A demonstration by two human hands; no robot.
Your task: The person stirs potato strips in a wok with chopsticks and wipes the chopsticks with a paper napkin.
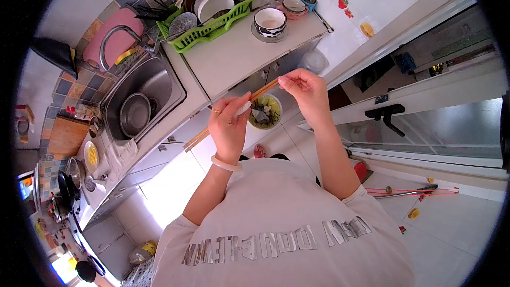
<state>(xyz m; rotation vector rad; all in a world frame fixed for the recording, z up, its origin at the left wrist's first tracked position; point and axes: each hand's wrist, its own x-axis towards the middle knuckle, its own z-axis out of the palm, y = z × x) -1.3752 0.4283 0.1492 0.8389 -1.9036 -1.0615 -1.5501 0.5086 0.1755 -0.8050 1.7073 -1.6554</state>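
A bundle of wooden chopsticks [198, 138] runs slantwise between my two hands in front of my body. My left hand [227, 125] is closed around the bundle's middle, with a small white piece [244, 108], perhaps tissue or wrapping, showing between its fingers. At the upper end of the chopsticks, my right hand [308, 94] pinches the tips between thumb and fingers. Below the hands, on the floor, stands a waste bin [275, 107] with a yellow-green liner and scraps inside.
A metal sink [172, 82] holding a round metal basin [135, 114] is on the left. A green dish rack [212, 31] with bowls stands on the counter [223, 66], near a black-and-white bowl [270, 23]. At the right is a door with a black handle [383, 111].
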